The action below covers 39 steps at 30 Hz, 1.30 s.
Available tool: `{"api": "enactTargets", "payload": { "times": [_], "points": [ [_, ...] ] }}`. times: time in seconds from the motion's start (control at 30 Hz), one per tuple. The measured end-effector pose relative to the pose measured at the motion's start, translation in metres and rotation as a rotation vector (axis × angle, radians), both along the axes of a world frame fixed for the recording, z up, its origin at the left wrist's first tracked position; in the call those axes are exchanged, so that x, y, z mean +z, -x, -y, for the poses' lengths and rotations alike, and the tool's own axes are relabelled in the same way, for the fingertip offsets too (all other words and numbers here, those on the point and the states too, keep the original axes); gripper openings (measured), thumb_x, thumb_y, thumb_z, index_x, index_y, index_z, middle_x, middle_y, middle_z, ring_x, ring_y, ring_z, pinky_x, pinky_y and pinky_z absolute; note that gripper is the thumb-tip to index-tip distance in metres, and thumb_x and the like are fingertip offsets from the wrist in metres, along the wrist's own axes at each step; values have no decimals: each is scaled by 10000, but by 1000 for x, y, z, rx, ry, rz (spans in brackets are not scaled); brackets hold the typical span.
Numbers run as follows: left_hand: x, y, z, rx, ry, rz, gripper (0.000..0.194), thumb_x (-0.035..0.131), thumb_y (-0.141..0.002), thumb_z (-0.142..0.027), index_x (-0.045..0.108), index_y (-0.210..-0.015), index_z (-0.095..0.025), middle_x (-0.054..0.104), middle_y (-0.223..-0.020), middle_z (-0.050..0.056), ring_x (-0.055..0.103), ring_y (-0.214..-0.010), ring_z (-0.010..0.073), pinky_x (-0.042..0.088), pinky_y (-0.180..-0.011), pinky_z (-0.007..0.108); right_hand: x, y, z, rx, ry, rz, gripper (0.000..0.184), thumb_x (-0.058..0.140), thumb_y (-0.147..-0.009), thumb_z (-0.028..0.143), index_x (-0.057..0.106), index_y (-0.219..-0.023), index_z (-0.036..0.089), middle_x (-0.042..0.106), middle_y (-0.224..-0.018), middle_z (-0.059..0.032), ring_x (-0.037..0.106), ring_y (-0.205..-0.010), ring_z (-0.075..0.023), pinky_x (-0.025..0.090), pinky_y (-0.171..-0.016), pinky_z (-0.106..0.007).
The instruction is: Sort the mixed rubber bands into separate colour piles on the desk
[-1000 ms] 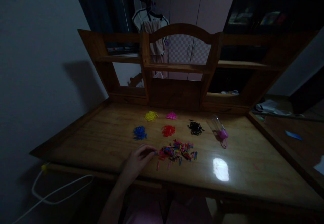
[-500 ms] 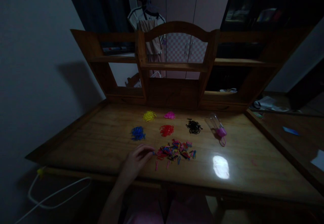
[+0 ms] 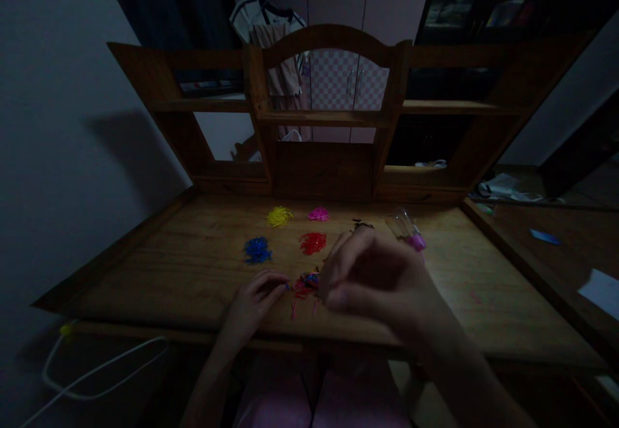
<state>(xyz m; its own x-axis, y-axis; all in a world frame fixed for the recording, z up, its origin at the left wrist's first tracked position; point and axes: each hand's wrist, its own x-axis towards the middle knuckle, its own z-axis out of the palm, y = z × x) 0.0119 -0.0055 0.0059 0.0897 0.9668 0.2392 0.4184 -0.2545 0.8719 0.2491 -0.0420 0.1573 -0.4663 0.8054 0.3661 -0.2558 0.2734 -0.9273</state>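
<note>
My left hand [image 3: 254,302] rests low at the left edge of a mixed pile of small coloured rubber bands [image 3: 304,285]. Its thumb and forefinger pinch a blue rubber band [image 3: 287,287]. My right hand [image 3: 382,286], blurred, is raised close to the camera, thumb and fingers curled together; what they hold, if anything, cannot be made out. It covers the right part of the mixed pile. Beyond lie sorted piles: blue bands [image 3: 257,250], red bands [image 3: 313,242], yellow bands [image 3: 279,216], pink bands [image 3: 318,213] and black bands [image 3: 362,224], mostly hidden by my right hand.
A clear bottle with a pink cap [image 3: 403,225] lies on the wooden desk [image 3: 169,254] at the right, partly covered by my right hand. A wooden shelf unit [image 3: 324,118] closes off the back. A white cable [image 3: 101,376] hangs at the lower left.
My right hand has come into view over the mixed pile, hiding part of it and most of the black bands. My left hand stays at the pile's left edge. The view has shifted slightly.
</note>
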Motion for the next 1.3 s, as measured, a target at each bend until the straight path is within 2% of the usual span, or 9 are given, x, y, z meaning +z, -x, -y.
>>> {"api": "enactTargets", "payload": {
  "times": [0.07, 0.13, 0.2, 0.27, 0.37, 0.5, 0.73, 0.93, 1.3],
  "points": [
    [-2, 1, 0, -15, 49, 0, 167, 599, -843, -325, 710, -905, -216, 686, -998, 42, 640, -989, 201, 525, -901, 327, 5, -26, -47, -65, -132, 344, 174, 726, -775, 335, 698, -844, 178, 691, -848, -40, 655, -800, -165, 516, -708, -275],
    [-6, 2, -1, -23, 87, 20, 166, 593, -847, -319, 705, -919, -220, 677, -1031, 41, 624, -1035, 202, 513, -925, 319, -3, -54, -87, -65, -168, 727, 141, 696, -775, 299, 711, -792, 160, 684, -737, -32, 636, -659, -136, 486, -599, -240],
    [-9, 4, -1, -28, 105, 25, 167, 590, -848, -321, 703, -923, -222, 672, -1043, 41, 616, -1054, 202, 506, -937, 316, -22, -75, -113, 103, -50, 1055, 118, 642, -786, 243, 714, -763, 152, 678, -667, -34, 618, -579, -126, 448, -527, -221],
    [-9, 5, -2, -32, 109, 18, 171, 579, -856, -320, 701, -928, -225, 672, -1039, 41, 617, -1050, 200, 502, -943, 319, -44, -89, -125, 277, 37, 1181, 100, 664, -742, 221, 714, -805, 162, 697, -707, -31, 633, -617, -136, 451, -544, -219],
    [-8, 4, -2, -39, 128, 25, 172, 572, -863, -318, 700, -934, -226, 671, -1035, 41, 625, -1033, 195, 506, -934, 310, -73, -95, -126, 333, -16, 1089, 197, 737, -665, 255, 692, -832, 161, 706, -834, -35, 644, -778, -158, 464, -632, -219],
    [-6, 3, 0, -34, 154, 47, 163, 578, -866, -317, 696, -934, -228, 667, -1040, 35, 624, -1039, 186, 506, -932, 292, -90, -95, -119, 304, -94, 1061, 207, 726, -685, 282, 676, -849, 166, 687, -800, -22, 619, -716, -140, 428, -584, -208],
    [-1, 2, 0, -7, 170, 15, 150, 588, -860, -309, 701, -923, -232, 668, -1048, 33, 619, -1046, 189, 505, -936, 294, -90, -95, -114, 252, -117, 1102, 118, 649, -756, 211, 717, -850, 190, 709, -816, -23, 635, -726, -145, 432, -609, -222],
    [1, 1, 2, -5, 159, 18, 154, 584, -861, -308, 701, -920, -226, 669, -1037, 38, 621, -1040, 196, 512, -931, 303, -84, -97, -116, 241, -28, 950, 209, 651, -807, 364, 717, -874, 178, 718, -832, -42, 657, -752, -172, 472, -644, -250],
    [1, 1, 4, -21, 162, 19, 164, 554, -883, -301, 684, -957, -232, 649, -1067, 34, 600, -1066, 187, 492, -950, 308, -84, -102, -119, 140, -149, 1077, 163, 634, -813, 308, 706, -889, 183, 697, -834, -43, 628, -745, -159, 439, -626, -239]
  ]
}}
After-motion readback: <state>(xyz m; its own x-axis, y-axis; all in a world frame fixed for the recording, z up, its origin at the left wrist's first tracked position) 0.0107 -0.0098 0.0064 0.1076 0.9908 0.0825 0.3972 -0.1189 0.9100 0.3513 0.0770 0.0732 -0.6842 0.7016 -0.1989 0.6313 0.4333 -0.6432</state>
